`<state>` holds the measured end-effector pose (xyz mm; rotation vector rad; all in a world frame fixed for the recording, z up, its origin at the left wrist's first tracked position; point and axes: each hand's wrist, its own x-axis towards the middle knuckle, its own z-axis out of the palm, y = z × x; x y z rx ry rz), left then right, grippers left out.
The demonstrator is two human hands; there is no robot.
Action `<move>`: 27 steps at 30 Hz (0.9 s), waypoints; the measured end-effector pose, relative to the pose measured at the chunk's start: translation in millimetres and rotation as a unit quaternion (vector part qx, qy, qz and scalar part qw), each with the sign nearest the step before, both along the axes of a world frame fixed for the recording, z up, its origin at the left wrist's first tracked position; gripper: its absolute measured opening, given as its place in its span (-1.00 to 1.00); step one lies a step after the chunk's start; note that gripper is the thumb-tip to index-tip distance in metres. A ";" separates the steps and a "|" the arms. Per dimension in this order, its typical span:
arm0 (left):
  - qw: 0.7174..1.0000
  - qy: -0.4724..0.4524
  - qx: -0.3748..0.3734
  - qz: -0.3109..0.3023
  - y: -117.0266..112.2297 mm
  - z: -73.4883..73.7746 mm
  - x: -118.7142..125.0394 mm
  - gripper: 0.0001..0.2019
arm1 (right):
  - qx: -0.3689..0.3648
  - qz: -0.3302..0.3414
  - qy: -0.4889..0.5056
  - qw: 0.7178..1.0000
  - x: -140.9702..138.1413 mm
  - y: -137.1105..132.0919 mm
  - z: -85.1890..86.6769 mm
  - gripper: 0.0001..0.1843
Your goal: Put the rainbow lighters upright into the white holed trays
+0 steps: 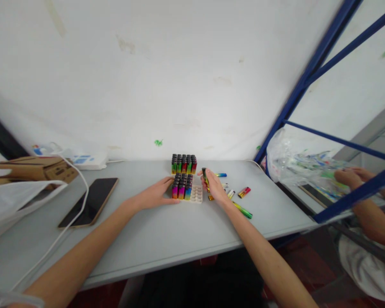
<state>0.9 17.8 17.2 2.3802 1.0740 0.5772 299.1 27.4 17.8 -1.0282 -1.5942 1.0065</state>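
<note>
A white tray (196, 194) with round sockets holds several upright lighters (181, 191) in its left part; sockets at its right side show bare. My left hand (158, 193) grips the tray's left end, thumb along the front and fingers at the back. Just right of the tray, my right hand (214, 187) pinches a yellowish lighter with a black top (205, 176), held upright. Loose lighters lie beyond and beside that hand, among them a green one (243, 210) and a red one (244, 192). Behind the tray stands a full block of upright lighters (184, 164).
On the left lie a phone (90, 201) with a white cable (83, 201) across it, a cardboard box (35, 168) and a white bag (17, 203). A blue metal frame (295, 100) rises at the right. Beyond it, another person's hands (353, 176) are near clear plastic bags (284, 156).
</note>
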 end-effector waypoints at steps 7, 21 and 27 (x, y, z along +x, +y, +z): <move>1.000 -0.005 0.010 0.001 0.7 -1.3 0.3 -0.07 | 0.096 -0.012 -0.059 0.994 6.1 3.4 -6.8 -0.50; 1.000 -0.006 0.014 -0.002 2.1 -2.5 -0.7 -0.08 | 0.154 0.050 -0.196 0.967 18.2 1.3 3.2 -0.79; 1.000 0.000 0.016 0.003 6.6 -6.4 -3.0 -0.08 | 0.169 0.072 -0.255 0.949 12.7 0.7 5.3 -0.79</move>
